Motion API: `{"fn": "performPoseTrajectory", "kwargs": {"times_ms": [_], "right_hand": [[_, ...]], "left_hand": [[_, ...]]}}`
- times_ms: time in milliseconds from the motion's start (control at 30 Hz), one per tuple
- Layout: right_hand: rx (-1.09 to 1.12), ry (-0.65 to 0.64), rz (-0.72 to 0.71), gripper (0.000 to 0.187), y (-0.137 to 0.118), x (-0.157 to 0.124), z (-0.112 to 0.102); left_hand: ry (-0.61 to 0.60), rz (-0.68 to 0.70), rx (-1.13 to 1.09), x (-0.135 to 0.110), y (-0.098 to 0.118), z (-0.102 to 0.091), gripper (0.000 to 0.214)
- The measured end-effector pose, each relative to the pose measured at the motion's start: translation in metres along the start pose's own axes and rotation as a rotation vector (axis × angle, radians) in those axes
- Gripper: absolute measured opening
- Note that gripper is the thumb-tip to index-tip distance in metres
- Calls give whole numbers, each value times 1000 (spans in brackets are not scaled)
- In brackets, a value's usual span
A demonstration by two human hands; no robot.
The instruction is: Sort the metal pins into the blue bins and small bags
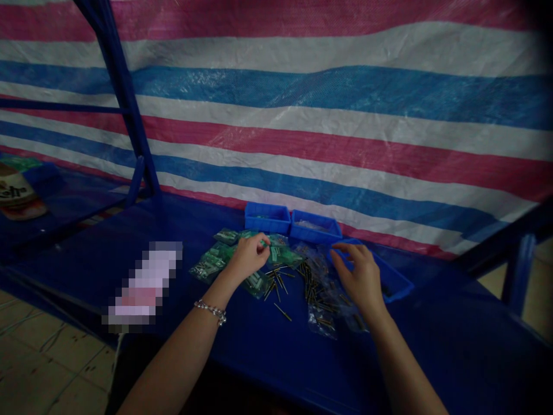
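Note:
My left hand (pixel 248 257) pinches a small green part (pixel 263 243) between its fingertips, just above a spread of small green parts in clear plastic bags (pixel 211 265). Loose brass pins (pixel 280 282) lie scattered on the table in front of it. My right hand (pixel 356 274) hovers open with its fingers apart, holding nothing, next to the rim of a blue plastic tray (pixel 389 276). Below it lies a clear plastic bag with more brass pins (pixel 322 320). A chain bracelet (pixel 210 311) circles my left wrist.
Two small blue bins (pixel 266 218) stand at the back of the blue-covered table (pixel 432 340). A pixelated patch (pixel 142 282) covers something on the left. Behind rises a striped tarpaulin (pixel 302 115) on a blue metal frame (pixel 123 98), with a tiled floor (pixel 43 357) lower left.

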State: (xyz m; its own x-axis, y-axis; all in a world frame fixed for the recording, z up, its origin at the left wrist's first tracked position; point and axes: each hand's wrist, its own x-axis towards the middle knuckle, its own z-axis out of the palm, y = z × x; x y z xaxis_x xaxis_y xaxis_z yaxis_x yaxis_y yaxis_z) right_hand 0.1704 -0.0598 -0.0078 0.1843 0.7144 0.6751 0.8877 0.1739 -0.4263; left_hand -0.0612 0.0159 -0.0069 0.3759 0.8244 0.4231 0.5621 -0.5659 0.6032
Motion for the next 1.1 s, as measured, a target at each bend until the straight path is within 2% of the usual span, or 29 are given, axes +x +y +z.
{"fn": "performPoseTrajectory", "kwargs": {"times_ms": [100, 200, 267, 333, 400, 567, 867, 1100], "right_hand": [[135, -218, -101, 20, -17, -6, 7], [267, -560, -135, 20, -38, -13, 9], [273, -768, -157, 21, -50, -16, 8], [223, -911, -168, 20, -59, -19, 7], [170, -983, -165, 17, -63, -22, 8], [152, -948, -182, 3, -60, -25, 13], [146, -778, -162, 6, -53, -23, 14], [181, -636, -101, 8, -52, -22, 15]], "left_hand": [[-13, 13, 15, 0, 1, 0, 12], [-14, 12, 20, 0, 2, 0, 12], [-19, -9, 13, 0, 3, 0, 12], [-30, -31, 9, 0, 3, 1, 13], [-30, -42, 11, -1, 3, 1, 14], [-17, -35, -9, -2, 4, 1, 14], [4, -38, -29, -2, 6, 0, 13], [-44, -27, -35, -2, 7, 0, 12]]}}
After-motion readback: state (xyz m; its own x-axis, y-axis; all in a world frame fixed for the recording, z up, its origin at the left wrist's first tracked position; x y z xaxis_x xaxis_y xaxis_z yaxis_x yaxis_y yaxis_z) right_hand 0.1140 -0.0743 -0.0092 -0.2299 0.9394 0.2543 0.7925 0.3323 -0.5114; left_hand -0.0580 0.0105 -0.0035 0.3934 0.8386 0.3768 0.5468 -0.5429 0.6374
